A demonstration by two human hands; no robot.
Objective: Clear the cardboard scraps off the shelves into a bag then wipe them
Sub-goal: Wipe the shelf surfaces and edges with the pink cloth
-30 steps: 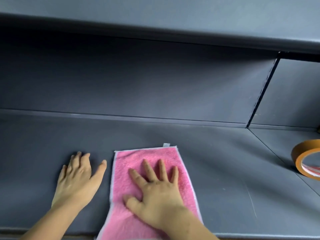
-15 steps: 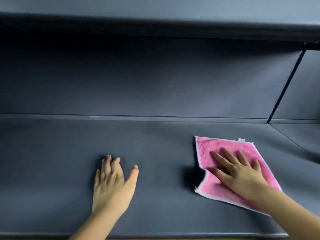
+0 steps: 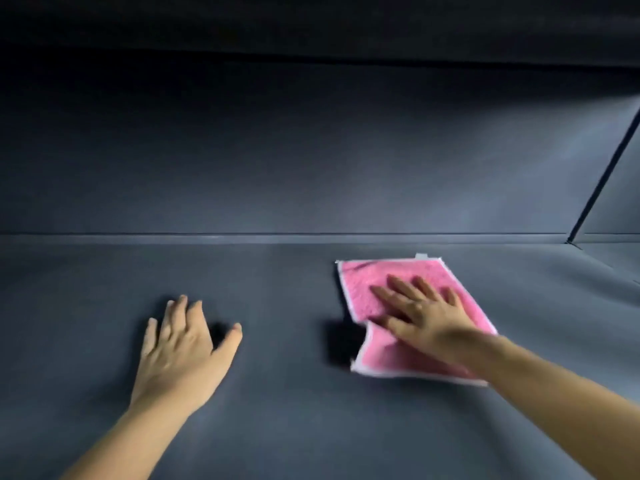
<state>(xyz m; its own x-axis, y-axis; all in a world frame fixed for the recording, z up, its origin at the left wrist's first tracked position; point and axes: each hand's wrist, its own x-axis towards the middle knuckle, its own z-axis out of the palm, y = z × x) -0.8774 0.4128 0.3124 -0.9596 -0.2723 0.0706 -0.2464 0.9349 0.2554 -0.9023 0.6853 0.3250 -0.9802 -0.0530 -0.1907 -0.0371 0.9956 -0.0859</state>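
Observation:
A pink cloth (image 3: 367,289) with a white hem lies flat on the dark grey shelf (image 3: 277,278), right of centre. My right hand (image 3: 422,317) presses flat on the cloth, fingers spread and pointing toward the back left. My left hand (image 3: 180,348) rests palm down on the bare shelf surface to the left, fingers apart, holding nothing. No cardboard scraps or bag show in this view.
The shelf's grey back panel (image 3: 311,168) rises behind the hands. The underside of the shelf above (image 3: 311,26) hangs dark overhead. A vertical divider seam (image 3: 602,181) marks the adjoining shelf section at the far right.
My right hand has slid the pink cloth from beside my left hand rightward across the shelf. The view has shifted left, so the tape roll at the right is out of sight.

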